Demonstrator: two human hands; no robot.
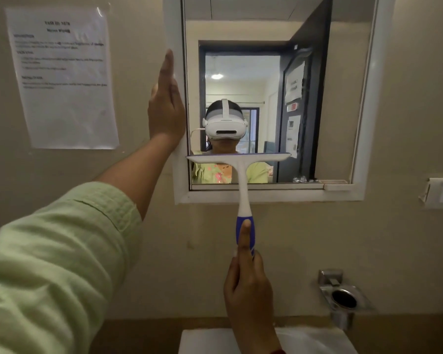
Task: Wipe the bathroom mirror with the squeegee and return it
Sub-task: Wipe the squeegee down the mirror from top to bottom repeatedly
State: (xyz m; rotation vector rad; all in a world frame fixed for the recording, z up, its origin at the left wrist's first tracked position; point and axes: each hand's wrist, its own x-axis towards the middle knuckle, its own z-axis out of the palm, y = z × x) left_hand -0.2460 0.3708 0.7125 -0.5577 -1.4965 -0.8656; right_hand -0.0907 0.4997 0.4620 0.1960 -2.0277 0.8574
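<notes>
The white-framed bathroom mirror hangs on the wall straight ahead. My right hand grips the blue grip of the squeegee, index finger stretched up along the handle. Its white blade lies level against the lower left part of the glass, near the bottom edge. My left hand rests flat against the mirror's left frame, fingers together and pointing up, holding nothing. A light green sleeve covers my left forearm.
A printed sheet is taped to the wall left of the mirror. A chrome holder is fixed to the wall at lower right, a switch plate at the right edge. A white sink rim sits below.
</notes>
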